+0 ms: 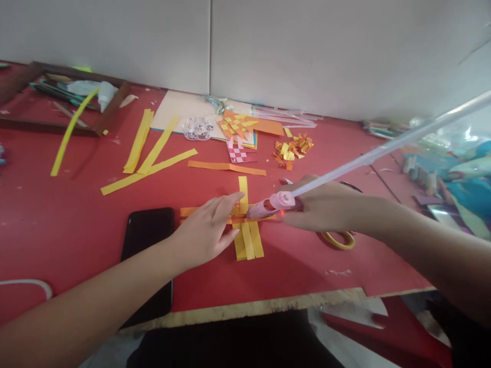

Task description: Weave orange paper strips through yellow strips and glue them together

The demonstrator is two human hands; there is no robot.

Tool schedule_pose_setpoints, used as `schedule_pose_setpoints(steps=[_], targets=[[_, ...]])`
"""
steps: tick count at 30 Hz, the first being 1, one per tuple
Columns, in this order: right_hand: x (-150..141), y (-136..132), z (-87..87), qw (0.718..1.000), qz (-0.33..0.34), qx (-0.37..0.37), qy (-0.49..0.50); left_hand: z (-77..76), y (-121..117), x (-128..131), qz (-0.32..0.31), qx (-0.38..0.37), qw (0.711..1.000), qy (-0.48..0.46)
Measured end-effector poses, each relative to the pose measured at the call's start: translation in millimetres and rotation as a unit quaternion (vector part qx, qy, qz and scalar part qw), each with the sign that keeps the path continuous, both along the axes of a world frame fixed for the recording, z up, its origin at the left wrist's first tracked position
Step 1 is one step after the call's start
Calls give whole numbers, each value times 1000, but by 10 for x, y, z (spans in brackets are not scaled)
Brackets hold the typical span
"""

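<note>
A weave of yellow and orange paper strips point(248, 240) lies on the red table point(57, 220) in front of me. My left hand point(207, 230) lies flat on its left side, fingers stretched out and pressing the strips. My right hand point(326, 204) is closed around a pink glue gun point(270, 204) with a long clear glue stick point(387, 145) rising to the upper right. The gun's tip rests on the strips beside my left fingertips.
A black phone point(148, 240) lies under my left forearm. Yellow-handled scissors point(339, 239) sit under my right hand. Loose yellow strips point(153, 158), an orange strip point(226, 167), woven pieces point(240, 153), paper scraps point(293, 148) and a wooden frame point(23, 97) lie farther back.
</note>
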State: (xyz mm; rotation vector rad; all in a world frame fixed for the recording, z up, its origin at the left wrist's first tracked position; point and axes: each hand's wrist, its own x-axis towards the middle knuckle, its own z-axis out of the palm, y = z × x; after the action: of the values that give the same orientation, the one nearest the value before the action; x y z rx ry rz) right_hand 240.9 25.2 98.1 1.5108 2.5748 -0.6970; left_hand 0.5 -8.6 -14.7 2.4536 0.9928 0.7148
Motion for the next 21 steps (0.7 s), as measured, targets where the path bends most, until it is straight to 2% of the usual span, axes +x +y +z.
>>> schedule_pose_setpoints(steps=[2, 4, 7, 9, 11, 13, 16, 21], targets=[[-50, 16, 92, 996, -3, -65, -60, -5, 1, 1, 2, -4, 1000, 1], [-61, 39, 182, 991, 15, -94, -98, -7, 1, 2, 0, -2, 1000, 0], [48, 97, 281, 990, 32, -76, -119, 1, -1, 2, -1, -3, 1000, 1], [229, 145, 304, 993, 36, -51, -104, 14, -3, 0, -2, -6, 1000, 4], [491, 193, 271, 994, 79, -12, -71, 26, -6, -2, -4, -8, 1000, 7], [808, 242, 165, 991, 109, 56, -61, 33, -8, -2, -3, -13, 1000, 10], [1316, 334, -125, 976, 61, 168, -126, 36, -10, 2, -4, -14, 1000, 10], [2015, 577, -633, 964, 17, 233, -127, 47, -19, 9, -14, 0, 1000, 10]])
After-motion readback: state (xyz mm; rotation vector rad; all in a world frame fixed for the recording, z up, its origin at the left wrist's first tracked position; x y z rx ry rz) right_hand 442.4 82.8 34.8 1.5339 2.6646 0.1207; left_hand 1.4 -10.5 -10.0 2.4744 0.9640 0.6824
